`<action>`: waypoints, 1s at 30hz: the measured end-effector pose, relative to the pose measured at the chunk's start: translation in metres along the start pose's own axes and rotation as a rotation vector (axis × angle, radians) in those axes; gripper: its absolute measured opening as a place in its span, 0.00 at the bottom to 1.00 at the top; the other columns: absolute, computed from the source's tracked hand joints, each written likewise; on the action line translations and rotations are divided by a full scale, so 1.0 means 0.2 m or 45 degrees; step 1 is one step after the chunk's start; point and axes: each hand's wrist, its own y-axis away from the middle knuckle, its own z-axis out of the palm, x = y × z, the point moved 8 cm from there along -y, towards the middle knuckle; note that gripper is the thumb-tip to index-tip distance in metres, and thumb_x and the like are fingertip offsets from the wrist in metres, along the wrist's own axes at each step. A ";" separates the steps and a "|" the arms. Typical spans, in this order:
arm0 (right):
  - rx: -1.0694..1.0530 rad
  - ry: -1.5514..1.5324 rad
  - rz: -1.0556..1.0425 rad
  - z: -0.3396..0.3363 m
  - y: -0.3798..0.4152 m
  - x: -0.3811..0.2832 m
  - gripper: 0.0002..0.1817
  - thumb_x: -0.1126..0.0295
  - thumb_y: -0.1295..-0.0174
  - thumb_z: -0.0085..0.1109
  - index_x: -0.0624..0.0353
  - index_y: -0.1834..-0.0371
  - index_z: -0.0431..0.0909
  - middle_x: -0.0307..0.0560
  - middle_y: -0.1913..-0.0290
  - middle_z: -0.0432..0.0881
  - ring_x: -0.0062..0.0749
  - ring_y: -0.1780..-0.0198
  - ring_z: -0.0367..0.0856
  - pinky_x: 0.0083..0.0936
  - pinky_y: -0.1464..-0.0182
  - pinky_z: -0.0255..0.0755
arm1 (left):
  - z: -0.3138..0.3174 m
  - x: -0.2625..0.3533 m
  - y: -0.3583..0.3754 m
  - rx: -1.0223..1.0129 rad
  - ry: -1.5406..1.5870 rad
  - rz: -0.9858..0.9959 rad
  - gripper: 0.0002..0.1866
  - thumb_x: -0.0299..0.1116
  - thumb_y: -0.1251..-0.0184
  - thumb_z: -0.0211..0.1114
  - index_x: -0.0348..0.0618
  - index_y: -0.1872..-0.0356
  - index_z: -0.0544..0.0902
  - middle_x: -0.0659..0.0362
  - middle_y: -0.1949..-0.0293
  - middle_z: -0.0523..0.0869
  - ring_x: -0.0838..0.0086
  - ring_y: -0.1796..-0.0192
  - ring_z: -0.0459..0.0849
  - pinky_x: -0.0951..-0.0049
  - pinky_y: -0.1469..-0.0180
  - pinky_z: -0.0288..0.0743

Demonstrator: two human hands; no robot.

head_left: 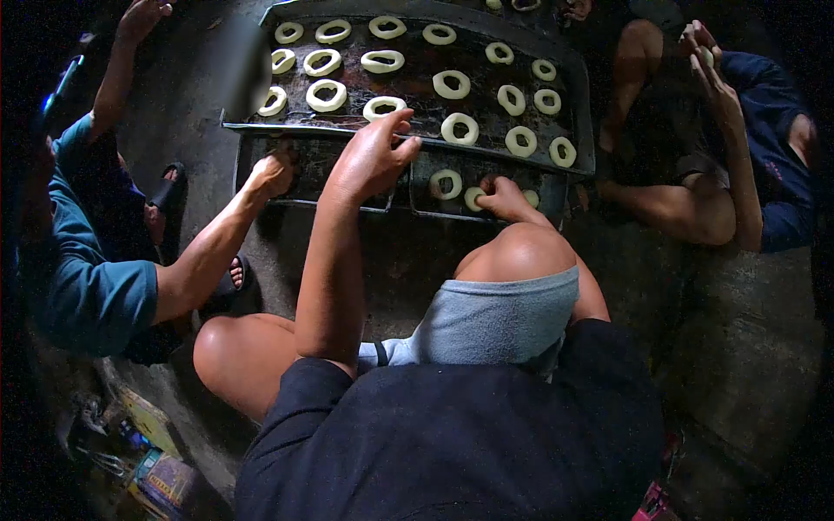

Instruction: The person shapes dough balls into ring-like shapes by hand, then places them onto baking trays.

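Note:
My left hand (373,158) hovers at the near edge of the large dark tray (391,132), fingers loosely apart and holding nothing. Just beyond its fingertips lies a pale dough ring (372,109), partly covered by the hand. Lower down on the right, my right hand (508,201) has its fingers closed on another dough ring (473,199) over the smaller tray (421,207). One more dough ring (446,184) rests to the left of it, and a pale piece of dough (531,198) shows on the right. Several dough rings lie in uneven rows across the large tray.
At left, a co-worker's hand (276,171) reaches to a second small tray (326,182). A person at right holds both hands (704,54) together, a bit of dough between them. Bags and packets (161,473) lie on the floor at lower left.

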 end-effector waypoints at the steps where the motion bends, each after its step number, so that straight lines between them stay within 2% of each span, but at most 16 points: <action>1: -0.062 -0.349 -0.171 -0.01 0.02 -0.09 0.17 0.68 0.48 0.64 0.61 0.55 0.75 0.50 0.60 0.81 0.35 0.56 0.80 0.31 0.53 0.72 | 0.03 0.02 0.00 -0.049 0.007 0.021 0.29 0.38 0.38 0.63 0.39 0.37 0.70 0.45 0.45 0.80 0.57 0.45 0.81 0.63 0.43 0.74; 2: -0.128 -0.698 -0.344 -0.05 0.05 -0.18 0.20 0.73 0.48 0.65 0.62 0.51 0.73 0.49 0.58 0.80 0.31 0.53 0.80 0.29 0.52 0.73 | 0.08 0.05 0.01 -0.116 0.054 0.026 0.30 0.38 0.38 0.64 0.37 0.37 0.69 0.44 0.45 0.80 0.58 0.45 0.81 0.64 0.44 0.74; 3: -0.204 -0.930 -0.379 -0.14 0.15 -0.33 0.24 0.78 0.44 0.62 0.61 0.44 0.67 0.44 0.53 0.77 0.26 0.48 0.77 0.24 0.48 0.72 | 0.13 0.06 0.01 -0.174 0.155 0.059 0.31 0.36 0.39 0.65 0.35 0.36 0.68 0.44 0.45 0.80 0.60 0.45 0.80 0.64 0.45 0.75; 5: -0.227 -1.098 -0.580 -0.33 0.30 -0.60 0.25 0.77 0.42 0.61 0.62 0.42 0.65 0.46 0.53 0.77 0.26 0.48 0.77 0.23 0.46 0.73 | 0.24 0.10 0.00 -0.270 0.415 0.124 0.31 0.34 0.39 0.66 0.34 0.36 0.67 0.44 0.46 0.80 0.62 0.46 0.81 0.65 0.48 0.77; 6: -0.226 -1.115 -0.632 -0.41 0.35 -0.69 0.27 0.79 0.42 0.60 0.62 0.39 0.63 0.44 0.52 0.77 0.25 0.49 0.77 0.21 0.47 0.73 | 0.28 0.15 0.02 -0.390 0.541 0.032 0.29 0.32 0.36 0.66 0.35 0.36 0.67 0.49 0.47 0.80 0.68 0.48 0.81 0.70 0.47 0.77; 7: -0.226 -1.129 -0.684 -0.47 0.39 -0.76 0.29 0.80 0.41 0.59 0.61 0.37 0.61 0.42 0.51 0.77 0.24 0.49 0.78 0.19 0.48 0.73 | 0.27 0.23 0.05 -0.399 0.527 0.017 0.28 0.34 0.36 0.66 0.34 0.38 0.69 0.52 0.50 0.82 0.71 0.51 0.82 0.72 0.49 0.77; 9: -0.180 -1.099 -0.688 -0.56 0.41 -0.82 0.28 0.78 0.41 0.60 0.63 0.37 0.64 0.42 0.51 0.77 0.21 0.50 0.77 0.17 0.49 0.73 | 0.23 0.25 0.03 -0.259 0.631 0.066 0.26 0.36 0.36 0.66 0.35 0.40 0.71 0.55 0.53 0.83 0.74 0.52 0.81 0.74 0.51 0.76; 11: -0.236 -0.902 -0.686 -0.59 0.42 -0.87 0.23 0.73 0.41 0.63 0.64 0.42 0.70 0.43 0.53 0.79 0.22 0.52 0.78 0.21 0.48 0.74 | 0.20 0.26 0.03 -0.226 0.646 0.080 0.26 0.37 0.37 0.67 0.35 0.42 0.72 0.55 0.54 0.83 0.76 0.53 0.81 0.75 0.51 0.76; 12: -0.247 -0.916 -0.668 -0.59 0.44 -0.89 0.18 0.72 0.41 0.63 0.64 0.48 0.75 0.42 0.55 0.81 0.20 0.53 0.78 0.19 0.49 0.73 | 0.17 0.27 0.03 -0.200 0.668 0.078 0.25 0.39 0.37 0.67 0.35 0.43 0.73 0.56 0.54 0.83 0.77 0.53 0.80 0.76 0.52 0.76; 17: -0.198 -0.835 -0.777 -0.59 0.45 -0.95 0.17 0.73 0.40 0.63 0.64 0.49 0.74 0.39 0.56 0.80 0.19 0.53 0.77 0.17 0.49 0.72 | 0.09 0.34 0.06 -0.214 0.729 0.083 0.24 0.35 0.37 0.67 0.31 0.44 0.73 0.55 0.54 0.83 0.76 0.53 0.81 0.75 0.50 0.75; 21: -0.237 -1.030 -0.832 -0.61 0.49 -0.98 0.16 0.74 0.41 0.62 0.64 0.50 0.74 0.39 0.54 0.78 0.19 0.51 0.76 0.18 0.46 0.71 | 0.09 0.39 0.08 -0.264 0.874 0.115 0.22 0.32 0.37 0.66 0.32 0.45 0.73 0.55 0.54 0.82 0.77 0.52 0.81 0.78 0.51 0.76; 23: -0.274 -1.095 -0.894 -0.62 0.54 -1.01 0.16 0.75 0.41 0.63 0.64 0.51 0.74 0.40 0.52 0.75 0.19 0.50 0.75 0.20 0.44 0.70 | 0.05 0.42 0.09 -0.125 0.945 0.255 0.23 0.32 0.37 0.66 0.32 0.45 0.72 0.55 0.56 0.83 0.78 0.54 0.81 0.78 0.54 0.78; 30: -0.245 -1.021 -0.989 -0.61 0.54 -1.05 0.13 0.78 0.45 0.62 0.66 0.56 0.74 0.40 0.48 0.69 0.20 0.51 0.74 0.20 0.46 0.69 | 0.02 0.43 0.10 -0.195 0.833 0.179 0.20 0.32 0.40 0.67 0.33 0.49 0.76 0.55 0.59 0.84 0.77 0.60 0.83 0.77 0.58 0.79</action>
